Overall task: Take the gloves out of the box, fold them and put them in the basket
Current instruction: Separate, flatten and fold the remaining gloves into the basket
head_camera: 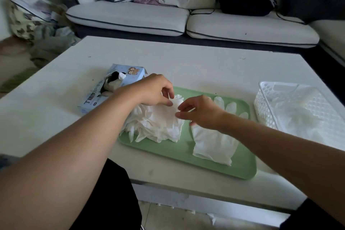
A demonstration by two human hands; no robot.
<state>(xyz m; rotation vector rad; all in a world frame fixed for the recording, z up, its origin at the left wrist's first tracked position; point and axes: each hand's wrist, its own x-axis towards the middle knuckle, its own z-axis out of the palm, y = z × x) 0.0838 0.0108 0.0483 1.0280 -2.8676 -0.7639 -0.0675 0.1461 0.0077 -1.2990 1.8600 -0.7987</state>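
At frame centre we are picking from the glove pile (155, 123) on the tray (186, 153); our left hand (155, 91) pinches its top glove, our right hand (197, 112) reaches half-curled, seemingly holding nothing; next, we judge, lifting one free to fold.

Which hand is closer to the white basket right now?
The right hand. It hovers over the green tray beside the flat glove, with the basket further to its right. The left hand pinches the glove pile at the tray's left end, nearer the box.
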